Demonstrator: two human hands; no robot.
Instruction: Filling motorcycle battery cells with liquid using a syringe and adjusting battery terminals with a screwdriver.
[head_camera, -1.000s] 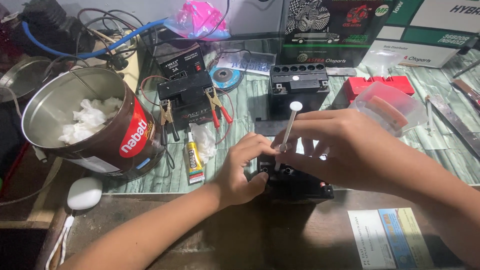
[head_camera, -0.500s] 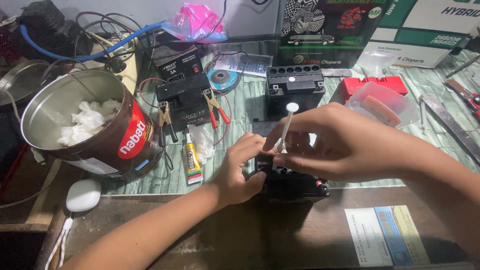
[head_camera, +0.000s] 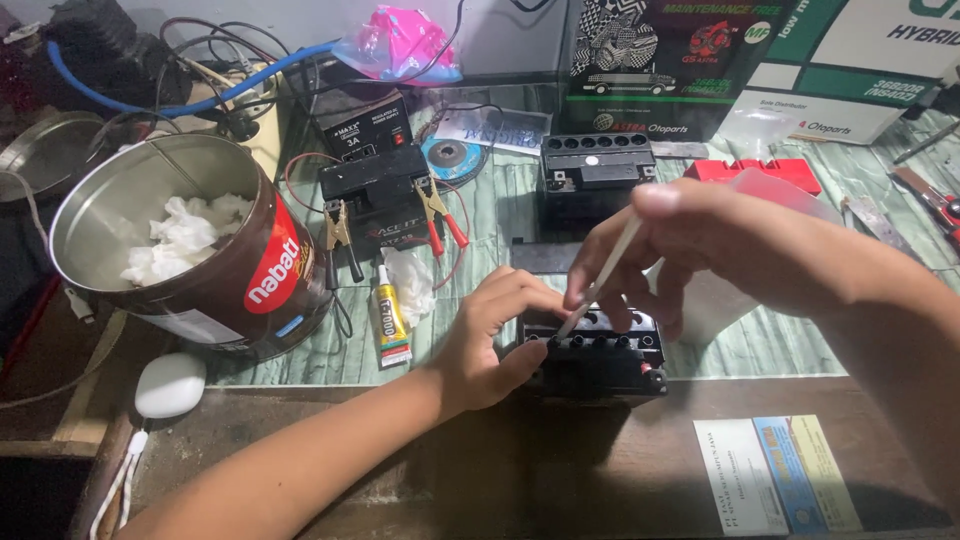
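A small black battery (head_camera: 600, 362) with a row of open filler holes on top sits at the near edge of the green mat. My left hand (head_camera: 490, 335) grips its left side and steadies it. My right hand (head_camera: 700, 245) is above it and pinches a thin pale stick (head_camera: 598, 285) that slants down. The stick's lower tip rests at one of the left filler holes. My right fingers hide part of the battery's top.
A large round tin (head_camera: 190, 250) with white tissue stands at the left. Behind are a second black battery (head_camera: 595, 165), a black charger (head_camera: 375, 195) with clamps, a glue tube (head_camera: 390, 318), a red cap strip (head_camera: 750, 170), boxes and cables. A paper slip (head_camera: 775, 488) lies near right.
My right hand has tilted the stick and brought its tip down to the battery's filler holes. The view has shifted slightly. My left hand stays on the battery.
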